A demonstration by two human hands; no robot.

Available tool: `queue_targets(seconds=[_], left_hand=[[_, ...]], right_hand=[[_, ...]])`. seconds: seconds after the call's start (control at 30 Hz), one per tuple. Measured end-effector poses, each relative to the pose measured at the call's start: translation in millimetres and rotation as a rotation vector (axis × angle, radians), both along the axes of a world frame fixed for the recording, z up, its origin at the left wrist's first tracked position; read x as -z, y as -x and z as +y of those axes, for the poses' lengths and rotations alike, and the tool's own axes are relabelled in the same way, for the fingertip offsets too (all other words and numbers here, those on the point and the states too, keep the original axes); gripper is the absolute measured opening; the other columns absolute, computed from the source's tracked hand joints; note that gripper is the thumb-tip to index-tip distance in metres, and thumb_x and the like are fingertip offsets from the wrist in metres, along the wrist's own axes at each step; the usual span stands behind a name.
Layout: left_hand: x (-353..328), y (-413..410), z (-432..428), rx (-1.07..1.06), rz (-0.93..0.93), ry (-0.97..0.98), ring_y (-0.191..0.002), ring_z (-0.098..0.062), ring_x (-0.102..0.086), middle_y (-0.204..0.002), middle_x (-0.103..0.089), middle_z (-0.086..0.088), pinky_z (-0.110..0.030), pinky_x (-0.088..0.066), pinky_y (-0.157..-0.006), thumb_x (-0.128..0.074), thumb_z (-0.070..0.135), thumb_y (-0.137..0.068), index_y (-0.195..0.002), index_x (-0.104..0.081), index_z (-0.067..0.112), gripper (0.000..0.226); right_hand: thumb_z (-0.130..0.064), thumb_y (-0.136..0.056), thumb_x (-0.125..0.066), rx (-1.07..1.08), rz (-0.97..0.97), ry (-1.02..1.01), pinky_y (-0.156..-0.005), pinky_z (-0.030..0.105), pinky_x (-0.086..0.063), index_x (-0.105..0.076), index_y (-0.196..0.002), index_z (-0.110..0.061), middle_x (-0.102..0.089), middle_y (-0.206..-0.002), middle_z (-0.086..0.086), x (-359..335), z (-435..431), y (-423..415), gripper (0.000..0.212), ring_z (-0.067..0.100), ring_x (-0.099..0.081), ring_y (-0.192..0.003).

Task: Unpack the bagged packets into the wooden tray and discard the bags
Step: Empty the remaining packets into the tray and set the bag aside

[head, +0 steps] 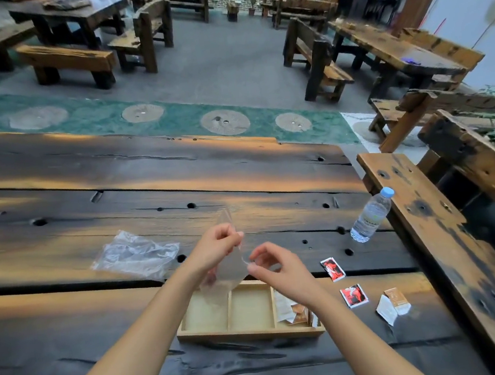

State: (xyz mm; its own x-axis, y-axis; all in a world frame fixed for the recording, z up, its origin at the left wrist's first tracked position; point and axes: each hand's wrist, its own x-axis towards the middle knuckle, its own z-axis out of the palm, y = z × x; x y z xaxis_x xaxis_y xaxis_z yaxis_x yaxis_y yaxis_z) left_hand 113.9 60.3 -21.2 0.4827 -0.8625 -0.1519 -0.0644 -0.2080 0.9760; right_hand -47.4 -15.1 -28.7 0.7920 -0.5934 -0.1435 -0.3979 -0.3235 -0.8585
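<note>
A clear plastic bag (229, 270) hangs above the wooden tray (249, 332). My left hand (215, 245) pinches the bag's upper edge and my right hand (274, 264) pinches its right edge. The tray has three compartments; the left and middle ones look bare, and the right one holds brown and white packets (294, 309). Two red packets (332, 268) (354, 296) lie on the table right of the tray. A brown packet and a white packet (393, 304) lie further right. A crumpled clear bag (136, 255) rests on the table to the left.
A water bottle (371, 215) lies tilted at the table's right edge. A wooden bench (446, 227) runs along the right side. The dark plank table (117, 185) stretches away ahead. More benches and tables stand across the room.
</note>
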Motion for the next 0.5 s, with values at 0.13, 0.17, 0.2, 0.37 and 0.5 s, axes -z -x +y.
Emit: queue_targets(seconds=[0.13,0.17,0.2,0.37,0.5], left_hand=[[-12.0,-6.2,5.8,0.098,-0.013,0.029,-0.044,0.002,-0.035,-0.047,-0.042,0.013,-0.012,-0.028,-0.044,-0.061,0.020,-0.086,-0.057,-0.045,0.021,0.033],[-12.4,-6.6,7.6,0.121,0.001,0.029,-0.045,0.000,-0.035,-0.049,-0.042,0.013,-0.012,-0.028,-0.045,-0.061,0.024,-0.082,-0.056,-0.045,0.023,0.031],[-12.6,-6.4,9.3,0.138,0.019,0.034,-0.046,-0.001,-0.035,-0.050,-0.041,0.012,-0.013,-0.028,-0.045,-0.059,0.028,-0.080,-0.055,-0.044,0.024,0.030],[-7.7,-0.6,11.4,0.190,0.164,0.055,-0.051,-0.003,-0.039,-0.055,-0.044,0.009,-0.018,-0.030,-0.053,-0.056,0.038,-0.083,-0.062,-0.047,0.023,0.028],[-2.7,2.0,13.1,0.239,0.275,0.064,-0.067,-0.014,-0.045,-0.068,-0.053,-0.003,-0.026,-0.036,-0.063,-0.060,0.047,-0.081,-0.074,-0.059,0.021,0.026]], right_hand=[[-0.043,-0.089,-0.055,-0.050,-0.103,-0.173,-0.072,0.027,-0.047,-0.060,-0.085,-0.013,-0.063,-0.079,-0.002,-31.3,5.7,-20.5,0.030,0.009,-0.059,-0.075],[-0.038,-0.092,-0.055,-0.034,-0.118,-0.180,-0.070,0.026,-0.047,-0.060,-0.084,-0.012,-0.063,-0.076,-0.003,-35.3,6.3,-23.9,0.027,0.009,-0.059,-0.074],[-0.033,-0.094,-0.055,-0.021,-0.124,-0.182,-0.068,0.024,-0.048,-0.061,-0.084,-0.010,-0.063,-0.074,-0.002,-37.1,6.1,-26.5,0.026,0.010,-0.059,-0.072],[-0.026,-0.094,-0.056,-0.043,-0.094,-0.250,-0.063,0.021,-0.049,-0.064,-0.093,-0.001,-0.059,-0.075,0.008,-40.3,4.4,-27.0,0.026,0.015,-0.056,-0.070],[-0.020,-0.095,-0.052,-0.113,-0.070,-0.292,-0.074,0.030,-0.052,-0.062,-0.095,0.004,-0.057,-0.076,0.007,-41.7,-3.6,-23.8,0.026,0.014,-0.054,-0.069]])
